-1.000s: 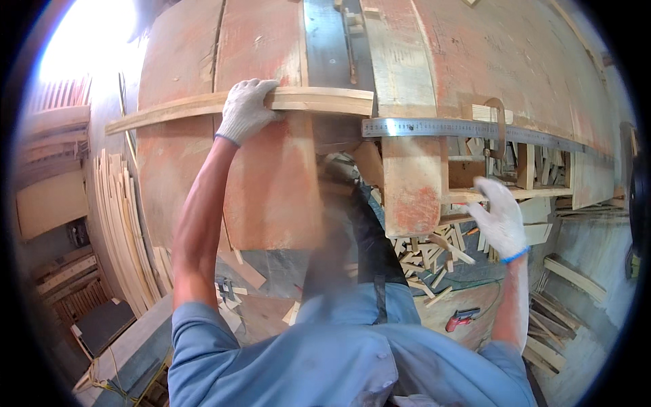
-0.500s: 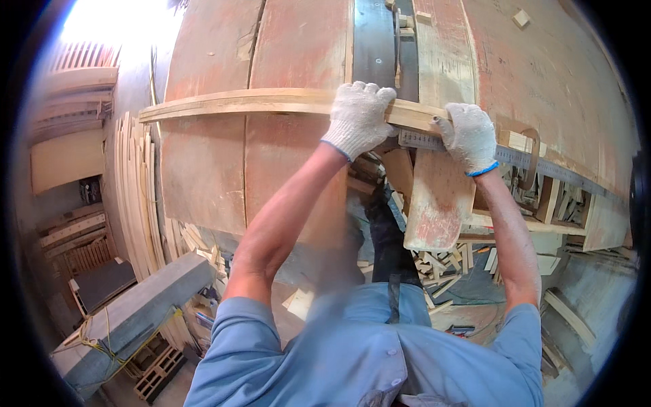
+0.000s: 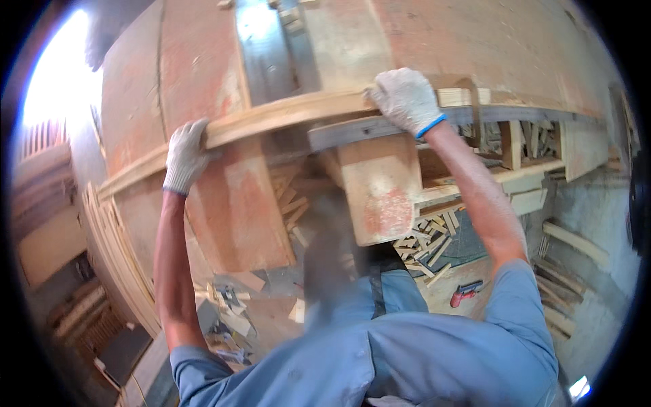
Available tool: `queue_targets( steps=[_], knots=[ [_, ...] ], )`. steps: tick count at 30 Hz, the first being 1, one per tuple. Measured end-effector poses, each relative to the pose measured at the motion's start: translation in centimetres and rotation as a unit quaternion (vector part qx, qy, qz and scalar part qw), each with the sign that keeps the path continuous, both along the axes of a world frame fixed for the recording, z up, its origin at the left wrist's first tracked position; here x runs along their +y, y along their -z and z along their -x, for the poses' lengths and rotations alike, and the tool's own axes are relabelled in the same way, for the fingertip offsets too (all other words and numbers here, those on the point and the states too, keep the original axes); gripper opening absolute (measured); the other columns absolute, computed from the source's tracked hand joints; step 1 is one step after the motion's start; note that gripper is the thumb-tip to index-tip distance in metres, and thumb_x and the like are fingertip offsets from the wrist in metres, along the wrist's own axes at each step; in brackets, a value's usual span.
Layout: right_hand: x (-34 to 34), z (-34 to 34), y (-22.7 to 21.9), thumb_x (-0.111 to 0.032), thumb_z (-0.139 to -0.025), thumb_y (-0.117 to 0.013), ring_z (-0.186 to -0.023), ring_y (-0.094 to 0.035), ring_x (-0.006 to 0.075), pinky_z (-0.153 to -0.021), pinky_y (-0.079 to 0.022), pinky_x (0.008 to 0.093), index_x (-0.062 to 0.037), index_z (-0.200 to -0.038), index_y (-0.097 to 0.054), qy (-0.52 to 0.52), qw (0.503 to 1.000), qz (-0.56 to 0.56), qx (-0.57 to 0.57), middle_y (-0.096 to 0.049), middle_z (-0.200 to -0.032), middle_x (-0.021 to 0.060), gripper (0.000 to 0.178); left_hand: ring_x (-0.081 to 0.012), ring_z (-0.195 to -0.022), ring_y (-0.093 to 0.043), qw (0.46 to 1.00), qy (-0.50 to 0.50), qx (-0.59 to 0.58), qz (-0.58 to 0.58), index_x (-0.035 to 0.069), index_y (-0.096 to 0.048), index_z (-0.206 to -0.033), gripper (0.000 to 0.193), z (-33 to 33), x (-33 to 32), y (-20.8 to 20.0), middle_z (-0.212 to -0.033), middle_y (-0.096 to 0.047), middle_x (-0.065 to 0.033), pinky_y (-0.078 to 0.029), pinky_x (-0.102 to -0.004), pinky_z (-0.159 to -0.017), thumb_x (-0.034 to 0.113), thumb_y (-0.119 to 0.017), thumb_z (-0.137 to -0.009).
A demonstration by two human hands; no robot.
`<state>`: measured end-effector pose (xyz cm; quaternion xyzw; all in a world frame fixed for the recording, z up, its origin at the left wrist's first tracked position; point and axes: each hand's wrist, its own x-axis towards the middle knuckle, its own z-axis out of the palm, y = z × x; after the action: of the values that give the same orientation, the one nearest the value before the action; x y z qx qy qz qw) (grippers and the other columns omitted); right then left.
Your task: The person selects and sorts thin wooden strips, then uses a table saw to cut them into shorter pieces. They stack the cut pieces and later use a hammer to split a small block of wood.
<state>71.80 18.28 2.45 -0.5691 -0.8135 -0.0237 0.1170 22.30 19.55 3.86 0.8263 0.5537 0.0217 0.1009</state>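
A long pale wooden strip [image 3: 288,114] lies across the worktable, slanting down toward the far left. My left hand [image 3: 186,157], in a white knitted glove, is closed around the strip left of its middle. Its fingers reach over the top edge. At the strip's right end, my gloved right hand [image 3: 405,102] is closed on the wood and hides the tip. Just below that end runs a grey metal bar [image 3: 352,131], apart from the strip on the left and passing beneath my right hand.
The worktable [image 3: 196,74] has reddish worn boards and a metal plate [image 3: 263,54] set between them. A flat curved piece [image 3: 472,112] stands by a short wood block [image 3: 451,97]. Wood offcuts [image 3: 427,241] and a red-and-black tool [image 3: 466,293] lie below. Long strips [image 3: 112,251] lean at left.
My left hand has moved left along the strip, far from my right hand, which stays at the right end. The whole view has shifted and tilted.
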Motion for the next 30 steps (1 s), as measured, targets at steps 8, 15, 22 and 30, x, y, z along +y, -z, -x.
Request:
queue_targets(
  steps=[8,15,22,30],
  knots=[
    [-3.4,-0.8,-0.1,-0.042,-0.088,-0.075,-0.106,-0.064,0.0371,-0.102,-0.045,0.0532,-0.0089,-0.103,-0.067,0.069,0.992,-0.017,0.100,-0.069,-0.102,0.0150,0.037,-0.0353,-0.109,-0.062,0.999,-0.039,0.004,0.006,0.006,-0.063,-0.135,0.072,-3.9,-2.8,-0.5,-0.112,-0.068,-0.0122,-0.049,-0.0475,-0.099,0.020,-0.092,-0.071],
    [-3.8,-0.6,1.6,-0.047,-0.088,-0.074,-0.102,-0.061,0.0333,-0.098,-0.045,0.0486,-0.0094,-0.102,-0.065,0.055,0.981,-0.145,0.116,-0.066,-0.102,0.0118,0.041,-0.0346,-0.105,-0.064,0.999,-0.031,0.000,-0.043,0.005,-0.065,-0.130,0.066,-4.3,-3.6,-0.3,-0.109,-0.068,-0.0132,-0.051,-0.0470,-0.098,0.021,-0.090,-0.072],
    [-4.3,-0.4,1.7,-0.038,-0.089,-0.073,-0.101,-0.061,0.0325,-0.099,-0.045,0.0479,-0.0089,-0.105,-0.064,0.020,0.973,-0.213,0.084,-0.064,-0.100,0.0115,0.034,-0.0364,-0.108,-0.065,0.997,-0.005,-0.015,-0.082,0.005,-0.067,-0.130,0.066,-3.2,-2.4,0.7,-0.114,-0.070,-0.0152,-0.052,-0.0448,-0.099,0.028,-0.090,-0.073],
    [-2.9,-0.3,1.6,-0.029,-0.089,-0.073,-0.095,-0.063,0.0322,-0.092,-0.046,0.0468,-0.0066,-0.102,-0.065,-0.003,0.965,-0.234,0.121,-0.065,-0.094,0.0098,0.027,-0.0367,-0.117,-0.064,0.997,-0.058,0.008,-0.044,0.006,-0.066,-0.133,0.069,-4.3,-3.0,-0.9,-0.123,-0.070,-0.0153,-0.051,-0.0459,-0.104,0.022,-0.091,-0.070]
  ],
)
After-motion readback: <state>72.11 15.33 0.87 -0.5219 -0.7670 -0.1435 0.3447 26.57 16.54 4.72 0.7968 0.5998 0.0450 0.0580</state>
